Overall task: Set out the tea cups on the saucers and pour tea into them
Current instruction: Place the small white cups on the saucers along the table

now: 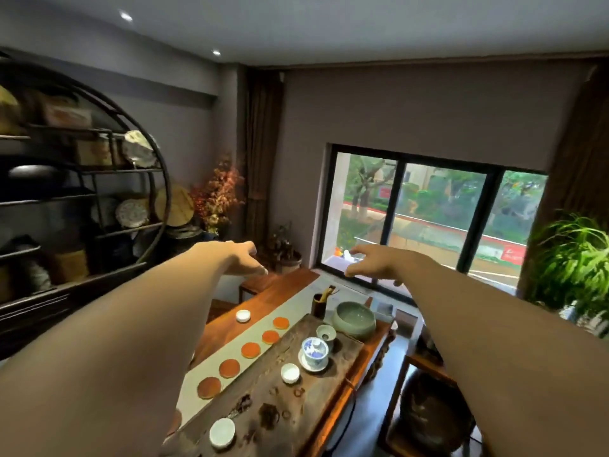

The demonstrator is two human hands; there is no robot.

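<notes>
Several round orange saucers (pixel 250 350) lie in a row on a pale runner (pixel 263 316) along the wooden table. One white cup (pixel 243 316) stands on the table left of the runner. Two more white cups (pixel 290 373) (pixel 222 432) rest on the dark tea tray (pixel 280 404). A blue-and-white lidded gaiwan (pixel 314 352) sits on its dish on the tray, with a small pale pitcher (pixel 326 334) behind it. My left hand (pixel 242 257) and my right hand (pixel 374 263) are stretched forward high above the far end of the table, fingers apart, holding nothing.
A green ceramic bowl (pixel 354 319) and a dark holder with utensils (pixel 319 303) stand at the tray's far end. A round shelf with plates and boxes (pixel 85 192) fills the left wall. A window (pixel 428 219) is ahead, a potted plant (pixel 573 258) at right.
</notes>
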